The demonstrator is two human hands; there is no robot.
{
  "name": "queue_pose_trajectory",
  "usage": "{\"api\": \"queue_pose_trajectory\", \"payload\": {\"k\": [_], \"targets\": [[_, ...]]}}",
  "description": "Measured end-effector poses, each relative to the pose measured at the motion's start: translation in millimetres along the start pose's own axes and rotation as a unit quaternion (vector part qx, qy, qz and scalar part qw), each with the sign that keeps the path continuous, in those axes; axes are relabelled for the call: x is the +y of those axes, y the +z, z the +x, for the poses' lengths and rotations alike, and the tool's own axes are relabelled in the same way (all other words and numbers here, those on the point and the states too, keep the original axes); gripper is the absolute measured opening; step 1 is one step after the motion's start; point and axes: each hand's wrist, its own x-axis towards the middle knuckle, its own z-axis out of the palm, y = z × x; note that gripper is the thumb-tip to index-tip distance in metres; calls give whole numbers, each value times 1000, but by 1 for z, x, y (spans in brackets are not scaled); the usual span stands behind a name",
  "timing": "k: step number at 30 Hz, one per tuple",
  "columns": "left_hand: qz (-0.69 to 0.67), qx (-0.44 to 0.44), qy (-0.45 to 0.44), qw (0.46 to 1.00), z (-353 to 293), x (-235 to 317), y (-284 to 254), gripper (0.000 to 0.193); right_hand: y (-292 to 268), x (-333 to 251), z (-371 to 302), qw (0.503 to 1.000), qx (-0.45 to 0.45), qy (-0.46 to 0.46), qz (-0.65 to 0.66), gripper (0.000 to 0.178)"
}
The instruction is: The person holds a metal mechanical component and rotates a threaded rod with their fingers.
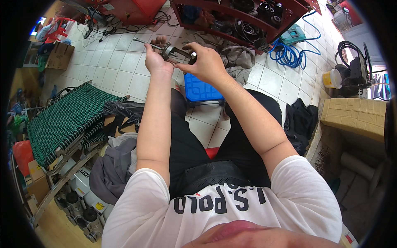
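Note:
Both my hands are raised in front of me around a metal puller-like tool [168, 51], with a long thin rod sticking out to the upper left and a round collar in its middle. My left hand [158, 62] lies under and around the collar, its fingers partly hidden behind the metal. At the other end, my right hand [206, 63] is closed on the dark body of the tool, thumb and forefinger near its shiny tip. Just beyond my knees and below the tool is a blue plastic stool [203, 87] with a patterned top.
A red metal rack [231, 16] with round machine parts stands ahead, grey cloth [237, 58] beside its base. Coiled blue hose [287, 56] lies to its right. A green woven folding bed [68, 118] is at my left; a cardboard box [353, 118] is at my right.

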Motion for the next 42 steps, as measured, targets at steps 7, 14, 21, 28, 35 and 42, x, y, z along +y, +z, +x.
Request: {"api": "queue_pose_trajectory", "payload": {"k": [7,14,21,28,35,42], "targets": [[45,-6,-3,999,2,1,-1,34,1,0,0,1000,4,-9,-2,62],[10,-10,7,1000,4,-2,-5,39,-1,-2,0,1000,6,-8,6,60],[62,-11,-10,998,6,1,-5,40,0,-2,0,1000,10,-8,4,60],[27,-10,8,1000,5,-1,-5,35,1,0,0,1000,8,-8,7,60],[-1,-6,-3,1000,6,0,-4,35,2,0,0,1000,9,-7,10,61],[56,-22,-18,998,3,2,-4,35,0,-1,0,1000,6,-7,-3,60]]}}
